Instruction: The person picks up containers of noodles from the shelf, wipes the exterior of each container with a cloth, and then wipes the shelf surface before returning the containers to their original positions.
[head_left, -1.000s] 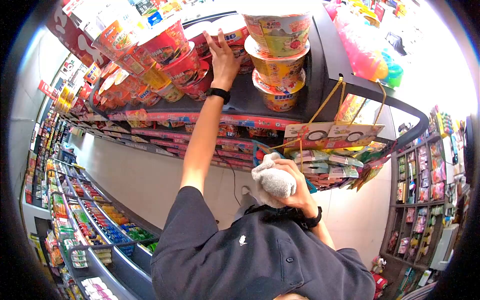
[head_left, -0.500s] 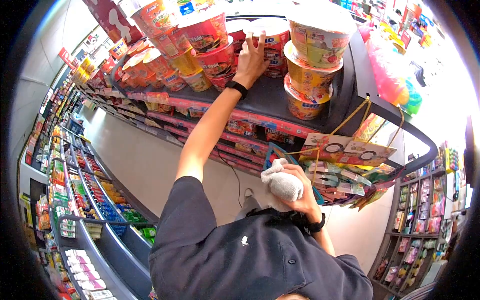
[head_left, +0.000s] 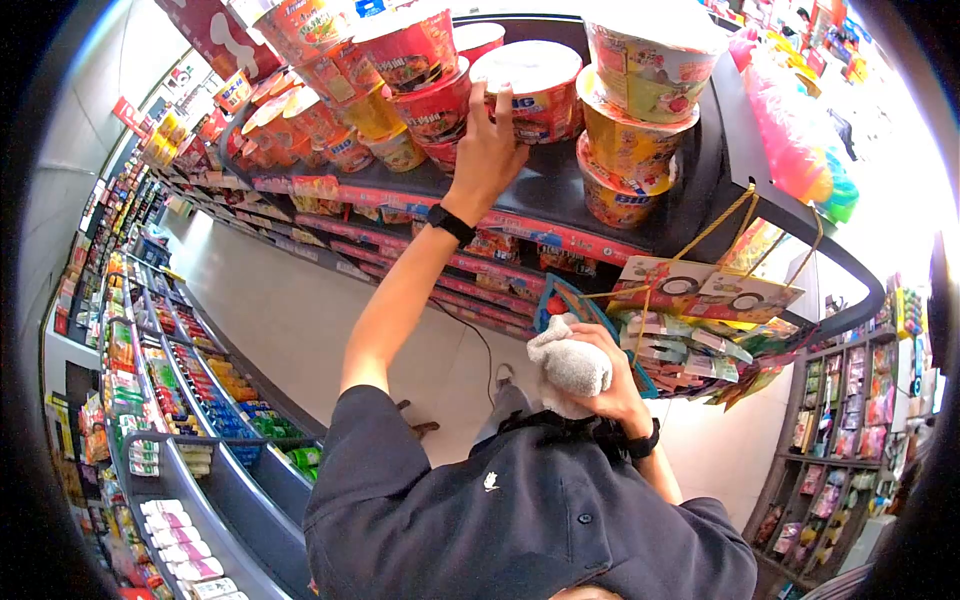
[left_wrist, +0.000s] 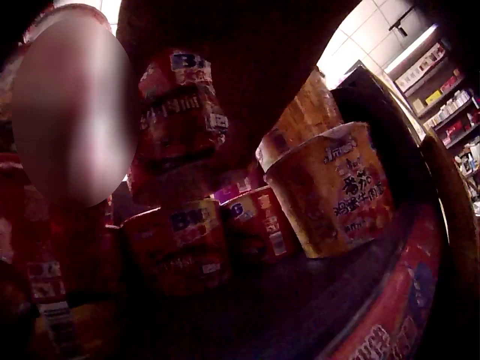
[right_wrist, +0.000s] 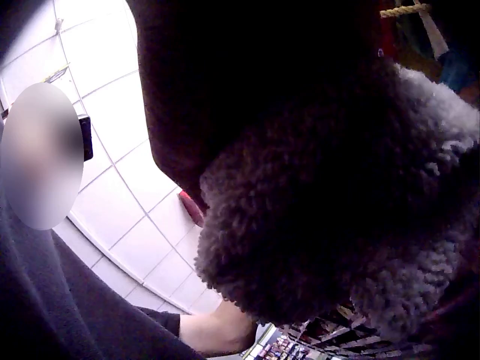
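My left hand (head_left: 487, 165) reaches to the shelf top and holds a red instant noodle cup (head_left: 546, 112) with a white lid, index and middle fingers over its near rim. The thumb is hidden. In the left wrist view this red cup (left_wrist: 178, 105) sits above another red cup (left_wrist: 180, 251). Red cup stacks stand to its left, and an orange and yellow stack (head_left: 625, 150) to its right. Close to the chest, my right hand (head_left: 620, 392) grips a bunched grey fluffy cloth (head_left: 575, 368); it fills much of the right wrist view, dark and close.
The black shelf (head_left: 550, 185) has a rail curving round its right end. Cards (head_left: 705, 287) hang there on yellow rope, above packets in a blue-edged basket (head_left: 560, 297). Product shelves (head_left: 190, 410) run along the left, more (head_left: 840, 400) on the right. A cable (head_left: 480, 340) lies on the floor.
The red cup under my left hand has come nearer and slightly left, its white lid showing more. The left hand has drawn back with it. My right hand keeps holding the cloth.
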